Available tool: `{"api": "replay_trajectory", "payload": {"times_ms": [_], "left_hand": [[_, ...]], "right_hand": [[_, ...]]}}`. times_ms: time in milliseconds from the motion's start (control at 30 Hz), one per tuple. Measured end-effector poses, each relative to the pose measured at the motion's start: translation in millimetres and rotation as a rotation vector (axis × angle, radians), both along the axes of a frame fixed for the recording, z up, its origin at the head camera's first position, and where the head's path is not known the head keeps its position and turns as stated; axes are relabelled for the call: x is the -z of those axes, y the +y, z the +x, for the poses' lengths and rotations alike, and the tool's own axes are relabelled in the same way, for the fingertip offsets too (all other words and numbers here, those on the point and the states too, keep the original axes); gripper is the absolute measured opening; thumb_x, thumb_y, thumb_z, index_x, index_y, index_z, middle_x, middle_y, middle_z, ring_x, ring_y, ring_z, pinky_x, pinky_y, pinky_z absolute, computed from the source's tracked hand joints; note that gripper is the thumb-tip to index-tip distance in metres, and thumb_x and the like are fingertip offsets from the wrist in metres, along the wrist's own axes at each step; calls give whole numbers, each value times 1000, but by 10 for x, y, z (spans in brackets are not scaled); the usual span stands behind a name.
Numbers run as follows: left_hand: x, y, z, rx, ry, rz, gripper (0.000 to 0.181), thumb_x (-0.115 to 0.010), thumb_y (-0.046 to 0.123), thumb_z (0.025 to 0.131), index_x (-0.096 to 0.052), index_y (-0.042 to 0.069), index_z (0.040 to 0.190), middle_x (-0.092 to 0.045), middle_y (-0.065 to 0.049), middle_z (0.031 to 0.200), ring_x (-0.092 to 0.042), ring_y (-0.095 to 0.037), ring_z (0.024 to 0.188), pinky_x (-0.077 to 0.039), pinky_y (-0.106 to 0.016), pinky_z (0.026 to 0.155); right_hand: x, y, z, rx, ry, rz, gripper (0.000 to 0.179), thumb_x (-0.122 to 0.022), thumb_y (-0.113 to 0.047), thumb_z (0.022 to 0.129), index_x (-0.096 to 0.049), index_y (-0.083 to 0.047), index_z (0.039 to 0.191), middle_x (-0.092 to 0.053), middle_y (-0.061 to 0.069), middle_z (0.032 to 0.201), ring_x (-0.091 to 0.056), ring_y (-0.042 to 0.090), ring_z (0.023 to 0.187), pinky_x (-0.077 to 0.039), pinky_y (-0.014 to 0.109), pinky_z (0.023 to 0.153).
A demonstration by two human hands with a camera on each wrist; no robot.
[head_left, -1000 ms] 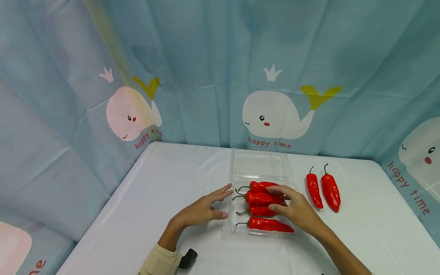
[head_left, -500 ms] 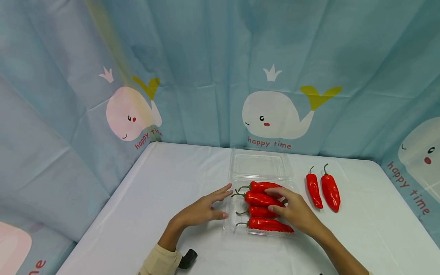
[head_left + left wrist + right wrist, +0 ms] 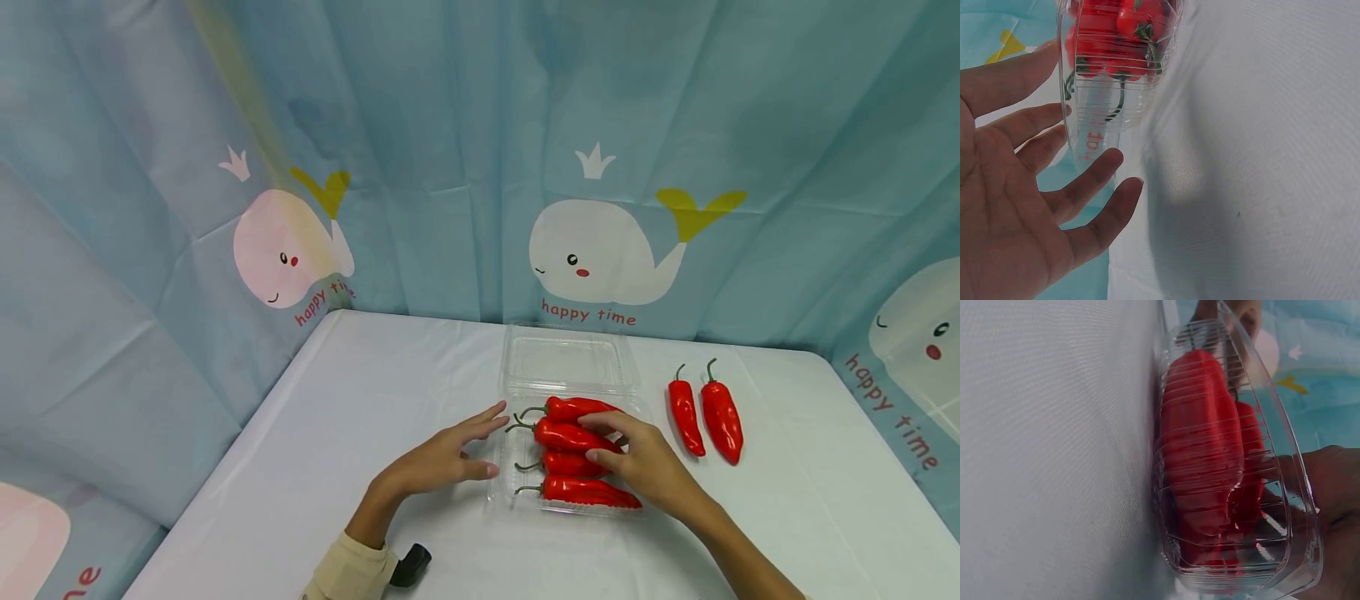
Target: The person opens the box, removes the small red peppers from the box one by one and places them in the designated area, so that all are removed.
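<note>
Several glossy red peppers with curved green stems lie side by side in a clear plastic clamshell box (image 3: pixel 504 487). Its lid (image 3: pixel 567 360) lies folded back toward the curtain. My right hand (image 3: pixel 647 460) grips an upper pepper (image 3: pixel 561 434) by its tip half, thumb on the near side and fingers on the far side. Close to the box's left wall, my left hand (image 3: pixel 448 457) is spread with its fingers extended, holding nothing. In the left wrist view those fingertips are right at the clear rim. The right wrist view shows a pepper (image 3: pixel 1200 437) through the ribbed wall.
Two more red peppers, a slimmer one (image 3: pixel 685 415) and a wider one (image 3: pixel 722 421), lie on the white tablecloth (image 3: pixel 806 492) right of the box. A blue curtain (image 3: pixel 450 167) printed with whales borders the table at the back and sides.
The gripped pepper has shifted slightly left, and my right hand has moved a little with it. My left hand has stayed in place.
</note>
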State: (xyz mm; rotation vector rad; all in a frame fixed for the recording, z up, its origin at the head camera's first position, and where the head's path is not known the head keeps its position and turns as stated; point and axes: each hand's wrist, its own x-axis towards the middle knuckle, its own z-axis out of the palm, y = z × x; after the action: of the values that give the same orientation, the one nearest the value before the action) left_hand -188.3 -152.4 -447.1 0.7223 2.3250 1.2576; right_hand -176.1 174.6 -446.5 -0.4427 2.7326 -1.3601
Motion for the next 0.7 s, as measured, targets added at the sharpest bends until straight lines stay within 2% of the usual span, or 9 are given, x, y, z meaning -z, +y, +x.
{"api": "replay_trajectory", "payload": {"times_ms": [533,700], "left_hand": [[-21,2,13,2,10,1,71,-69,25,100,-41,15,165,-22,3,177,-29,-31,161,-43,-66,116],[-15,2,11,-3,2,1,72,-69,24,100,-40,13,165,-21,0,178,-28,-32,161,-42,-66,116]], "right_hand": [[-25,43,49,4,-10,-21,47,-85,-11,89,-71,-12,134,-72,9,125,-64,26,103,-62,24,73],[-52,62,71,14,13,-18,48,-86,-14,89,-71,-11,134,-73,8,125,-66,25,108,-61,22,78]]}}
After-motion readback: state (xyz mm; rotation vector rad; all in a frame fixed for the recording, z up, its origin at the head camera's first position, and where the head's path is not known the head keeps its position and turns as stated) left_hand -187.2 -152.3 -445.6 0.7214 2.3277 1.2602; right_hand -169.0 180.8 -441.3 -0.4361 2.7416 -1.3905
